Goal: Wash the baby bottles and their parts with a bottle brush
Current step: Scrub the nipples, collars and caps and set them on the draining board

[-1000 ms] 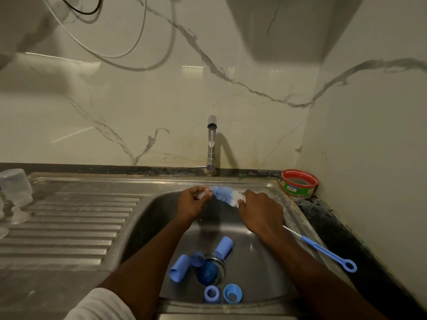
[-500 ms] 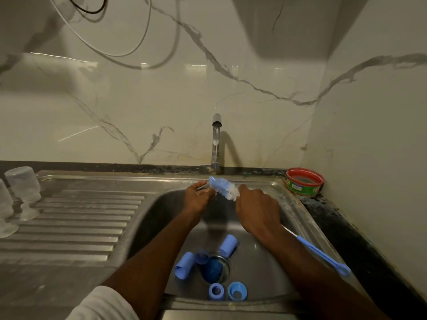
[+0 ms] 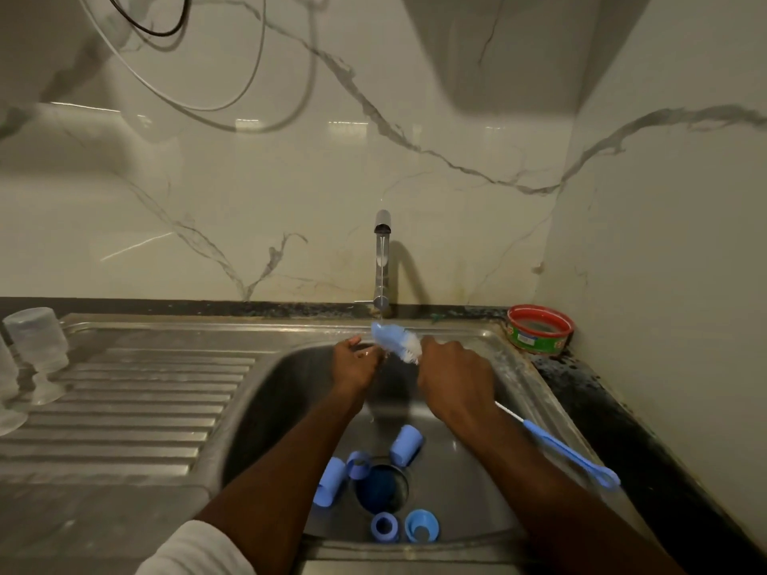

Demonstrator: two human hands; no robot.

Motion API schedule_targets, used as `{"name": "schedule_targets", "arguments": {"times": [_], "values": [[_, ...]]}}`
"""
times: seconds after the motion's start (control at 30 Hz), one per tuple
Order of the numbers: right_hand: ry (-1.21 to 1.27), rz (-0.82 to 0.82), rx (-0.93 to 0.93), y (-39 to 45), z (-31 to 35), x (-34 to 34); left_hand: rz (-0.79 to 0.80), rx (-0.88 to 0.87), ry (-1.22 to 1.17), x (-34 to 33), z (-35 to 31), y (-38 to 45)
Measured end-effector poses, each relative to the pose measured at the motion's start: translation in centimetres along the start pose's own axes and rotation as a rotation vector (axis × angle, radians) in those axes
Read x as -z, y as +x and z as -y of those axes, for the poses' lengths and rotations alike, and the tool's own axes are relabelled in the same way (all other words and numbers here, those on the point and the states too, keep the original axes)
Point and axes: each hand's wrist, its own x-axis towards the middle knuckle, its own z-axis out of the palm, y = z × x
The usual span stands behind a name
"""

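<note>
Bottle brush (image 3: 398,341) is held over the far side of the sink (image 3: 514,367), its blue and white bristle head lying under the tap (image 3: 381,259) with a thin stream of water falling beside it. The right hand (image 3: 454,383) is clenched round the wire stem just behind the bristles, and the blue handle (image 3: 568,454) sticks out past the wrist toward the sink's right rim. The left hand (image 3: 355,365) is close against the bristle head from the left, fingers curled round something small; what it grips is too hidden to tell. Below the hands, on the sink floor, blue bottle parts lie around the drain (image 3: 382,487): one blue sleeve (image 3: 406,445) just beyond it on the right, another blue sleeve (image 3: 330,487) on its left with a small ring (image 3: 357,464) beside it, and two round collars (image 3: 421,526) side by side at the near edge. On the ribbed draining board (image 3: 137,408) to the left stand clear bottles (image 3: 37,346) upside down. A red and green tub (image 3: 539,329) sits on the dark tabletop (image 3: 614,429) in the corner by the marble wall (image 3: 249,201), well apart from the brush. A white sleeve (image 3: 195,549) shows at the bottom edge.
</note>
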Motion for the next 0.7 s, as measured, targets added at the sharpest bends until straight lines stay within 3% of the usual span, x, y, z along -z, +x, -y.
{"name": "schedule_targets", "arguments": {"times": [0.2,0.43,0.53,0.7], "values": [[0.022,0.0,-0.054,0.9,0.3,-0.5,0.226,-0.038,-0.032,-0.8,-0.8,-1.3],[0.061,-0.118,-0.121,1.1,-0.4,0.8,0.029,0.108,-0.284,-0.1,-0.9,0.0],[0.117,-0.024,-0.128,0.4,0.7,-0.1,0.082,0.168,-0.474,-0.3,-1.4,0.0],[0.242,0.061,-0.193,1.2,1.9,-1.2,0.23,0.177,-0.56,-1.1,-1.5,-0.5]]}}
